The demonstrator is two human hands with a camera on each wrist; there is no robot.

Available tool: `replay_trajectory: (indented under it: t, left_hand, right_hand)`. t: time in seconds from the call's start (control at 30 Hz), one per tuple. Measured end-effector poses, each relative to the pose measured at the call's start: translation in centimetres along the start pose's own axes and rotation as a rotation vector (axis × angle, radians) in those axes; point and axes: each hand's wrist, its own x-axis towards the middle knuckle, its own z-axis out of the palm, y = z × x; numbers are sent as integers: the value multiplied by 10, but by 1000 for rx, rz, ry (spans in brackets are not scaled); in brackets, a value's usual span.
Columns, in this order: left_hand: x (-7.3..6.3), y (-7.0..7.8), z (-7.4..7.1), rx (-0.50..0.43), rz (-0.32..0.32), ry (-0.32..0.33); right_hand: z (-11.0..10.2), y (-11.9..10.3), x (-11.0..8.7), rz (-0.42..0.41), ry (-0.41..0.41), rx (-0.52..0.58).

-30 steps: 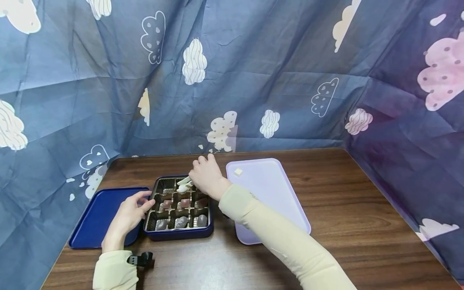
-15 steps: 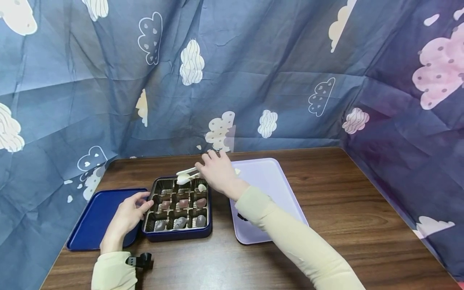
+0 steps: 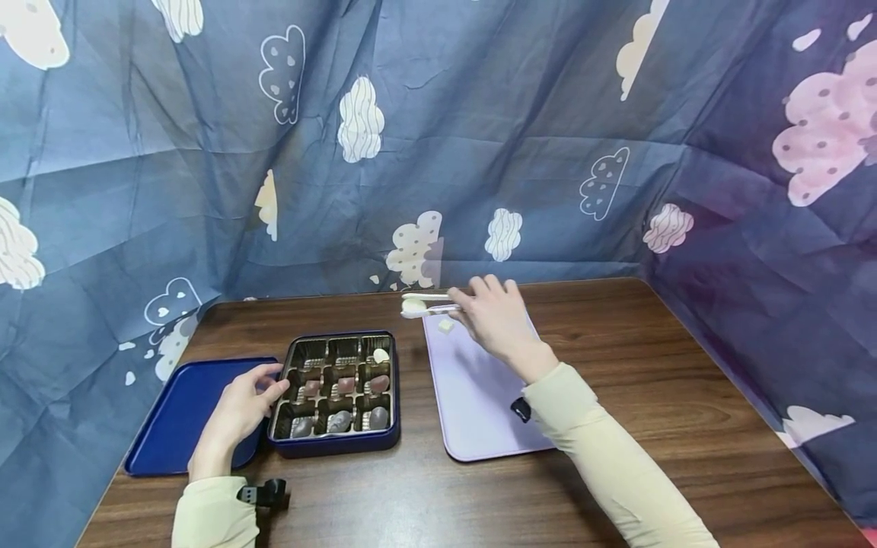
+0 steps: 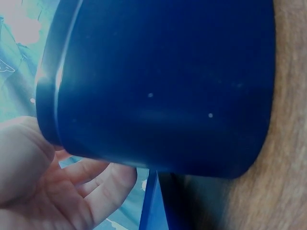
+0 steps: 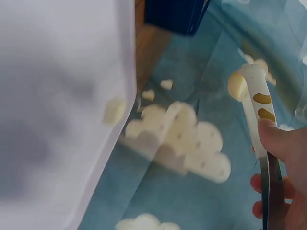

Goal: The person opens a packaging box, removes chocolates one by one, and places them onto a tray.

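Observation:
My right hand [image 3: 493, 316] grips tongs [image 3: 438, 297] with pale tips above the far edge of the lavender tray. In the right wrist view the tongs [image 5: 261, 110] have a rounded cream-coloured end; whether a piece sits between the tips I cannot tell. My left hand [image 3: 240, 403] rests its thumb and fingers against the left side of the dark blue tin [image 3: 336, 445]. A gold divided insert in the tin holds dark pieces in the front row, reddish-brown ones in the middle row, and a white piece [image 3: 380, 355] in the back right compartment.
A small cream square piece [image 3: 446, 326] lies near the far left corner of the lavender tray [image 3: 473, 403]. The blue lid [image 3: 178, 411] lies left of the tin on the wooden table [image 3: 658, 396]. A cloud-patterned curtain [image 3: 438, 152] hangs behind.
My right hand has lifted the tongs out of the tin and moved right, over the lavender tray's far edge. The white piece in the back right compartment now shows. My left hand stays by the tin.

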Motion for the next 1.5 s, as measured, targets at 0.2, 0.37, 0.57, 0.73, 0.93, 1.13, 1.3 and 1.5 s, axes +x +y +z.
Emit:
replay_trajectory:
  t: [0.2,0.37,0.57,0.73,0.93,1.13,1.3,1.5]
  left_hand:
    - [1,0,1,-5,3,0]
    - [1,-1,1,-5,1,3]
    - [1,-3,1,3,-6,0]
    - [0,-2,0,3,-8,0]
    - [0,-1,1,7,-3,3]
    - [1,-2,1,-1,1,-1]
    - [1,-2,0,12,1,5]
    - [2,-2,0,1,-4,1]
  right_hand:
    - [14,33,-26,39,45,10]
    - [30,53,-40,58,11,7]
    - [45,74,-53,74,-67,-13]
    - [53,90,-56,79,-144,-43]
    - [58,100,-56,81,-228,-51]
    - [62,103,-53,94,-307,-39]
    - [65,105,-48,101,-328,-18]
    - [67,104,-44,105,-352,-7]
